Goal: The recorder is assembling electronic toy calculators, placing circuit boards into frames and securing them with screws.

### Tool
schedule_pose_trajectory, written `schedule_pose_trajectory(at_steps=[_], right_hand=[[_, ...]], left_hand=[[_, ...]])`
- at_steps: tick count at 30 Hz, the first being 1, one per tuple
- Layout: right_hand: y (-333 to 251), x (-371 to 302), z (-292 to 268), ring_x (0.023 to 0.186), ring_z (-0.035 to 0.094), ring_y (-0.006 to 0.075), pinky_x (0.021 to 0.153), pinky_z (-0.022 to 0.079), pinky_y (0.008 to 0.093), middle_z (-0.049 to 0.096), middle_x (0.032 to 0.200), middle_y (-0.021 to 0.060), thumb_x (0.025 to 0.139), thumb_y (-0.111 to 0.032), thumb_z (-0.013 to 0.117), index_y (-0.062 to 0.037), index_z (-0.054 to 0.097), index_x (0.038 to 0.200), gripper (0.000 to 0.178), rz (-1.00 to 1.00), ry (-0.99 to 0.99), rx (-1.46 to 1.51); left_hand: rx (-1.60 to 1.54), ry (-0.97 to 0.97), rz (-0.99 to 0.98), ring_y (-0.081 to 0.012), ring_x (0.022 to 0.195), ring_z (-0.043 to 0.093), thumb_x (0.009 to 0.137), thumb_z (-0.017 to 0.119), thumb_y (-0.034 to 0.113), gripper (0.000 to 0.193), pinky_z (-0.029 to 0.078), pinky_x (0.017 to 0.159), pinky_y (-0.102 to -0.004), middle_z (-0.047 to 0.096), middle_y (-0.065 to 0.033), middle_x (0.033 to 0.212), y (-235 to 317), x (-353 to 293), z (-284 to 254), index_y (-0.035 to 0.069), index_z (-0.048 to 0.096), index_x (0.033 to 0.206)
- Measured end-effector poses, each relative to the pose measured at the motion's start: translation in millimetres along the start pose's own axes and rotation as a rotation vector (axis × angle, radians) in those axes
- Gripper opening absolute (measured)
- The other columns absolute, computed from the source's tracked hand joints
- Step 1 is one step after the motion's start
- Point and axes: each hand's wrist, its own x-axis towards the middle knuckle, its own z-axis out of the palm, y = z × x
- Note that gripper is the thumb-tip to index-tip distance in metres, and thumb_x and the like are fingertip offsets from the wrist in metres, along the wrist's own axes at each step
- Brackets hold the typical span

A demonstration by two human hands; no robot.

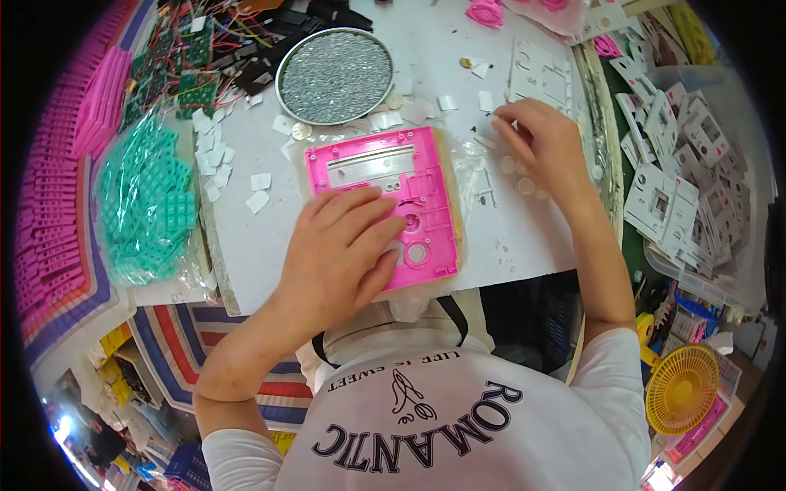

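A pink plastic casing [438, 209] lies face down on a pale pad [460, 221], its inner ribs, posts and round openings showing. My left hand [340, 250] rests across its left side, fingers stretched out and flat, covering part of it. To the right of the casing, my right hand [544, 151] is over the white table with its fingers bent in a pinch. Anything between those fingertips is too small to make out. Small clear discs [524, 184] and a thin white plastic piece [487, 188] lie close to this hand.
A round tin of small silvery metal parts [336, 75] stands beyond the casing. White paper-like pieces [214, 159] are scattered leftward. Bagged green keypads [151, 204], circuit boards with wires [192, 53] and pink parts [61, 188] are left; a bin of white panels [696, 180] is right.
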Motion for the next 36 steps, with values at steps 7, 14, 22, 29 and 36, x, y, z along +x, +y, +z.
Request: schedule_pose_trajectory(at_steps=[7, 14, 22, 29, 36], right_hand=[[-102, -40, 2, 0.073, 0.069, 0.0259, 0.061, 0.056, 0.032, 0.074, 0.1, 0.0113, 0.077, -0.004, 0.083, -0.0035, 0.074, 0.1, 0.025, -0.593, 0.013, 0.55], [-124, -71, 1, 0.071, 0.069, 0.0273, 0.061, 0.055, 0.0336, 0.072, 0.085, 0.0119, 0.077, 0.0, 0.082, -0.0001, 0.073, 0.097, 0.022, -0.106, -0.138, 0.628], [-111, -39, 24, 0.086, 0.057, 0.0294, 0.074, 0.05, 0.0382, 0.065, 0.09, 0.008, 0.074, -0.005, 0.078, -0.0054, 0.071, 0.087, 0.015, -0.196, -0.018, 0.181], [-115, -34, 42, 0.091, 0.05, 0.0316, 0.08, 0.044, 0.0426, 0.057, 0.094, 0.0072, 0.07, -0.007, 0.076, -0.0069, 0.065, 0.08, 0.015, -0.119, -0.047, 0.083], [-122, -32, 46, 0.093, 0.047, 0.0332, 0.084, 0.042, 0.0426, 0.056, 0.098, 0.0104, 0.068, -0.005, 0.075, -0.0067, 0.061, 0.082, 0.019, 0.035, -0.113, 0.143]], left_hand=[[-1.358, -0.342, -0.651, -0.0037, 0.062, 0.052, 0.106, 0.061, 0.021, 0.022, 0.043, 0.055, -0.0223, 0.061, 0.0038, 0.073, 17, -1, -9, 0.004, 0.065, 0.092], [-0.859, -0.024, -0.501, -0.0042, 0.065, 0.054, 0.102, 0.064, 0.009, 0.011, 0.042, 0.056, -0.0223, 0.064, -0.0021, 0.076, 45, -32, 15, -0.001, 0.067, 0.101], [-0.572, 0.186, -0.484, -0.0028, 0.07, 0.059, 0.095, 0.068, 0.003, 0.019, 0.043, 0.057, -0.019, 0.071, -0.0009, 0.088, 25, -31, -3, 0.001, 0.072, 0.114], [-0.375, 0.265, -0.359, -0.0033, 0.066, 0.056, 0.091, 0.071, 0.002, 0.013, 0.041, 0.055, -0.0197, 0.071, -0.0015, 0.085, 8, -23, -19, 0.003, 0.074, 0.105], [0.172, 0.434, -0.097, -0.0247, 0.062, 0.066, 0.092, 0.068, 0.024, 0.021, 0.052, 0.062, -0.0357, 0.068, -0.0095, 0.071, -88, 75, -24, 0.004, 0.073, 0.093]])
